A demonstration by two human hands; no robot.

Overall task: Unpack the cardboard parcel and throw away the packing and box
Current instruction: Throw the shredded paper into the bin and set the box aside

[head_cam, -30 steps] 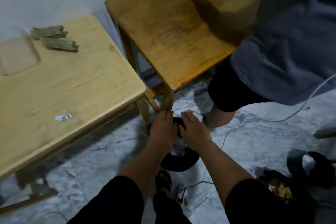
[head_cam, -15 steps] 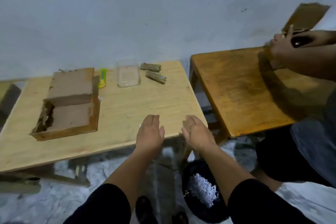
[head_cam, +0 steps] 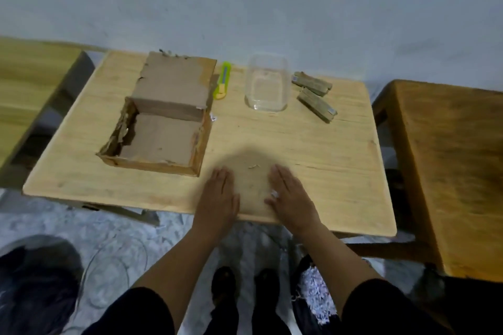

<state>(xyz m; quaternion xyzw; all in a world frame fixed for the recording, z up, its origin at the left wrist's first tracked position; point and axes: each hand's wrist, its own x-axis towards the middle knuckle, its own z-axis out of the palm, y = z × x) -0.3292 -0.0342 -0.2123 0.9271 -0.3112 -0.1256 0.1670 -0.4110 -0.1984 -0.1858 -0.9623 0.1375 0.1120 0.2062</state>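
Swung up from the floor and bin within a second, and centred on the pale bench [head_cam: 313, 144] in mid-frame. Both hands lifted from the bin onto the bench's near edge: left hand [head_cam: 219, 197] and right hand [head_cam: 290, 196] lay flat, fingers spread loosely, gripping nothing. Judged from that: packing apparently dropped in the bin, box left to discard.

Counted, largest first. One pale bench, a darker wooden table [head_cam: 449, 171] at right, part of another at far left. One cardboard box [head_cam: 160, 119] on the bench at centre left, opened, one flap folded back, inside apparently emptied, edges torn. One black bin [head_cam: 313, 299] on the floor at lower right, white shredded packing [head_cam: 317, 296] showing in it. One clear plastic container [head_cam: 268, 84] right of the box. Two brownish wrapped bars [head_cam: 315, 96] near the bench's far right corner. One yellow-green utility knife [head_cam: 223, 80] between box and container. A few paper scraps [head_cam: 254, 166] between the hands.
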